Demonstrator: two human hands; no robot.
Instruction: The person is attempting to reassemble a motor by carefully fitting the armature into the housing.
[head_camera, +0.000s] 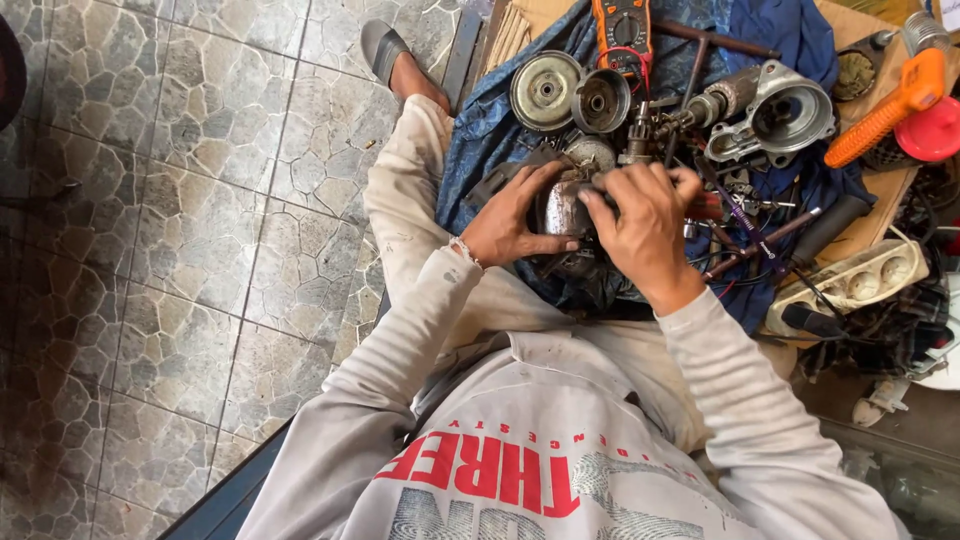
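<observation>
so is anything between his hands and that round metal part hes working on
Nothing visible. Both the left hand and the right hand are already directly on the round metal part, gripping it from either side over the blue cloth. The loose pulleys lie beyond it, clear of the hands.

free: tiled floor left | blocked: metal parts ahead, tools right

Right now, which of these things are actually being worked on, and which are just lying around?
In hand: left hand, right hand, round metal motor part.

Lying about: two metal discs, orange meter, grey housing, orange-handled tool, power strip, blue cloth.
</observation>
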